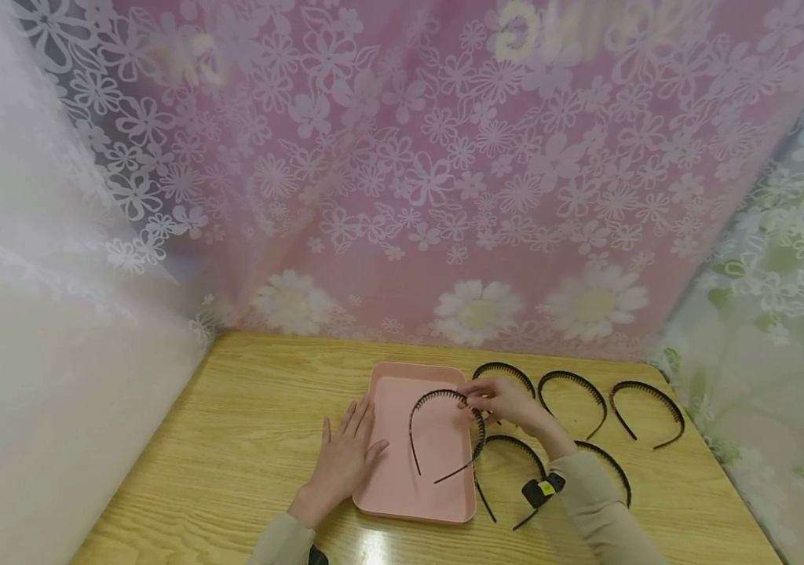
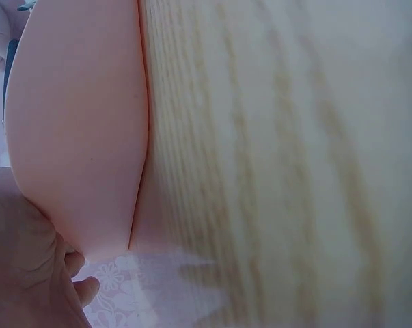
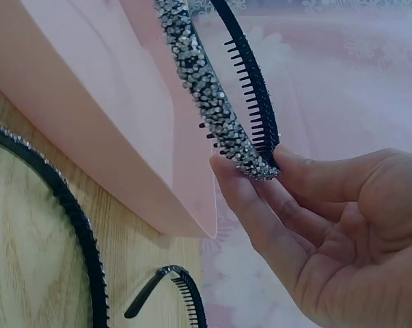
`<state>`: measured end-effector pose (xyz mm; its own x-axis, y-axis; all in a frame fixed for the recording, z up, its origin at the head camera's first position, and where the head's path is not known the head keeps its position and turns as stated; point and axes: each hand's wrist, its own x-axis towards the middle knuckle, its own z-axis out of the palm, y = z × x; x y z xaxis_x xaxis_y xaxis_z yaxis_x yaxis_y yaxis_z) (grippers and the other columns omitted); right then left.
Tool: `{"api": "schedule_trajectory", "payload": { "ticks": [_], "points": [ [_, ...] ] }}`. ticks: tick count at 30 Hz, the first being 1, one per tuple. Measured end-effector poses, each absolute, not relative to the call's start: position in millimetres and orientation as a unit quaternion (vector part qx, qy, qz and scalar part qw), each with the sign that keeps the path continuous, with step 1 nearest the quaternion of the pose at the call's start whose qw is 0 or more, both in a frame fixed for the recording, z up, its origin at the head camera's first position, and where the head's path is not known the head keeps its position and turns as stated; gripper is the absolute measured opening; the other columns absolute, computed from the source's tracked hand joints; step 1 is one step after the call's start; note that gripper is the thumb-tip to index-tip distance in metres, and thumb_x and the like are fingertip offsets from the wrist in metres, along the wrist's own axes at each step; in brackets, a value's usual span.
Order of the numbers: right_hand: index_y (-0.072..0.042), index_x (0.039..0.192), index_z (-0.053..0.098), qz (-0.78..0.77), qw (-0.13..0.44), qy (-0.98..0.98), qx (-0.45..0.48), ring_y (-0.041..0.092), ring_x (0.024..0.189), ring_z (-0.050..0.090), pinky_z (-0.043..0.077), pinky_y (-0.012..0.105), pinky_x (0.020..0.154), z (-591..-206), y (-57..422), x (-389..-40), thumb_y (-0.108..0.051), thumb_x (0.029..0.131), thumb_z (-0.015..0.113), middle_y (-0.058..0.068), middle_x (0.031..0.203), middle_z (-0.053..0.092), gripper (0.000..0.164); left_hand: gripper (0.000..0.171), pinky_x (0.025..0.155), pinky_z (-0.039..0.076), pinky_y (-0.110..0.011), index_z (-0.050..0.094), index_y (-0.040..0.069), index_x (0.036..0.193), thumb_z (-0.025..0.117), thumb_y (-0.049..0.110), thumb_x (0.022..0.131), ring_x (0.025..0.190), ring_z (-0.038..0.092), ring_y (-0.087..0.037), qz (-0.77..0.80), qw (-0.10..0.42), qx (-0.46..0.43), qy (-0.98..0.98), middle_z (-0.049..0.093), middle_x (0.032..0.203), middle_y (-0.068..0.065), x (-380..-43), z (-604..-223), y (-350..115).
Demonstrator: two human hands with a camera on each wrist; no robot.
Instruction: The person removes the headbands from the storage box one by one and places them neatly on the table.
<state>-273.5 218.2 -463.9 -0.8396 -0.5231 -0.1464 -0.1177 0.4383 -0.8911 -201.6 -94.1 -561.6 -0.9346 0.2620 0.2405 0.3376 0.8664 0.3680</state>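
Note:
Between thumb and fingers, my right hand (image 1: 508, 402) pinches a black toothed headband (image 1: 444, 392) by its curved top. In the right wrist view the headband (image 3: 207, 96) shows silver glittery stones on its outer face and comb teeth inside. It is held above the right part of a shallow pink tray (image 1: 391, 502). My left hand (image 1: 347, 459) rests against the tray's left side with its fingers straight. The left wrist view shows the tray's outer wall (image 2: 76, 123) close up, with part of the left hand (image 2: 28, 266) at lower left.
Right of the tray, several more black headbands lie on the wooden table (image 1: 261, 408): one at the back (image 1: 504, 366), another at far right (image 1: 674, 412), one beside the tray (image 1: 515, 439). A pink floral curtain (image 1: 374, 196) hangs behind the table; pale sheets flank both sides.

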Motion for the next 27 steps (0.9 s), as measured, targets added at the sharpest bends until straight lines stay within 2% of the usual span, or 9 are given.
{"api": "schedule_trajectory", "payload": {
  "ticks": [4, 6, 11, 14, 19, 24, 27],
  "points": [
    [0.01, 0.136, 0.056, -0.491, 0.204, 0.824, -0.196, 0.049, 0.099, 0.064, 0.059, 0.046, 0.069, -462, 224, -274, -0.004, 0.105, 0.052, 0.031, 0.121, 0.065, 0.035, 0.069, 0.112, 0.018, -0.077, 0.032, 0.002, 0.158, 0.053, 0.041, 0.104, 0.151, 0.028, -0.038, -0.204, 0.093, -0.156, -0.962, 0.026, 0.166, -0.013, -202, -563, -94],
    [0.009, 0.136, 0.057, -0.491, 0.203, 0.825, -0.194, 0.049, 0.099, 0.064, 0.059, 0.045, 0.069, -463, 228, -276, -0.005, 0.105, 0.052, 0.029, 0.121, 0.066, 0.035, 0.069, 0.112, 0.018, -0.076, 0.032, 0.002, 0.158, 0.053, 0.041, 0.104, 0.151, 0.028, -0.038, -0.203, 0.093, -0.156, -0.962, 0.026, 0.166, -0.013, -202, -563, -94],
    [0.006, 0.137, 0.058, -0.491, 0.19, 0.832, -0.175, 0.047, 0.108, 0.063, 0.059, 0.053, 0.076, -466, 239, -279, -0.007, 0.105, 0.053, 0.027, 0.123, 0.066, 0.035, 0.07, 0.112, 0.018, -0.076, 0.032, 0.002, 0.158, 0.052, 0.042, 0.105, 0.151, 0.027, -0.038, -0.202, 0.091, -0.156, -0.963, 0.025, 0.166, -0.013, -202, -563, -94],
    [0.007, 0.139, 0.055, -0.491, 0.187, 0.835, -0.165, 0.046, 0.11, 0.062, 0.06, 0.052, 0.078, -465, 243, -278, -0.009, 0.105, 0.054, 0.029, 0.126, 0.064, 0.037, 0.07, 0.112, 0.018, -0.076, 0.032, 0.002, 0.158, 0.053, 0.041, 0.104, 0.151, 0.028, -0.038, -0.204, 0.091, -0.157, -0.962, 0.026, 0.166, -0.013, -202, -563, -94],
    [0.009, 0.141, 0.052, -0.486, 0.185, 0.839, -0.16, 0.042, 0.106, 0.065, 0.06, 0.049, 0.078, -464, 249, -277, -0.01, 0.105, 0.054, 0.03, 0.129, 0.063, 0.041, 0.069, 0.112, 0.018, -0.076, 0.033, 0.001, 0.158, 0.053, 0.041, 0.104, 0.151, 0.028, -0.039, -0.204, 0.091, -0.159, -0.962, 0.026, 0.166, -0.014, -201, -562, -94],
    [0.011, 0.142, 0.051, -0.486, 0.188, 0.838, -0.163, 0.036, 0.099, 0.067, 0.059, 0.053, 0.076, -463, 257, -276, -0.01, 0.106, 0.053, 0.03, 0.128, 0.063, 0.041, 0.069, 0.111, 0.019, -0.077, 0.034, 0.0, 0.157, 0.056, 0.039, 0.104, 0.15, 0.03, -0.04, -0.209, 0.098, -0.163, -0.959, 0.029, 0.165, -0.015, -200, -561, -94],
    [0.012, 0.142, 0.05, -0.487, 0.191, 0.837, -0.161, 0.037, 0.101, 0.066, 0.059, 0.05, 0.075, -464, 262, -275, -0.01, 0.106, 0.053, 0.03, 0.127, 0.064, 0.042, 0.069, 0.109, 0.02, -0.079, 0.036, -0.001, 0.155, 0.057, 0.038, 0.103, 0.148, 0.032, -0.041, -0.212, 0.107, -0.168, -0.957, 0.031, 0.163, -0.017, -199, -560, -94]
  ]
}}
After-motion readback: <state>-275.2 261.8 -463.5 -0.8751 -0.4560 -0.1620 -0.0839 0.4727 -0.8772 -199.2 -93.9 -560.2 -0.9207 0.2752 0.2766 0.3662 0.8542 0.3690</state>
